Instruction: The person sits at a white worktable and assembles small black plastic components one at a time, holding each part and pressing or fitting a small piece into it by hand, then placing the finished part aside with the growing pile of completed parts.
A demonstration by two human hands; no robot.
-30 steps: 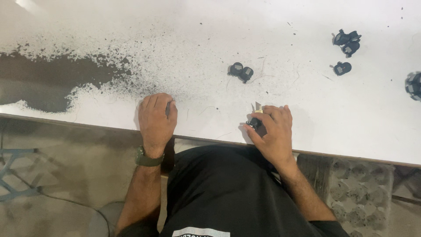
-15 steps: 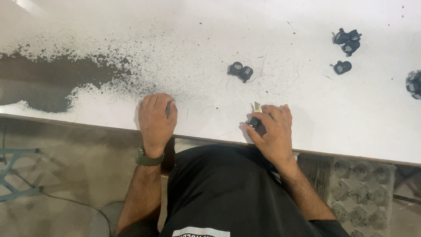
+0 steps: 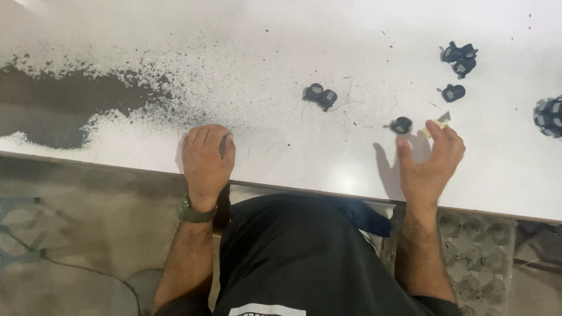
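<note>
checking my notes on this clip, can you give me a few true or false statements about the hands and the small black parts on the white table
1. The left hand rests curled on the white table near its front edge. True.
2. The right hand lies flat on a small black round part. False: it is raised with fingers spread, and the part lies apart, just past the fingertips.
3. A pair of small black round parts lies between the two hands, farther back. True.
4. The dark powder patch is at the table's right end. False: it is at the left.
5. A green wristwatch sits on the left wrist. True.
</note>
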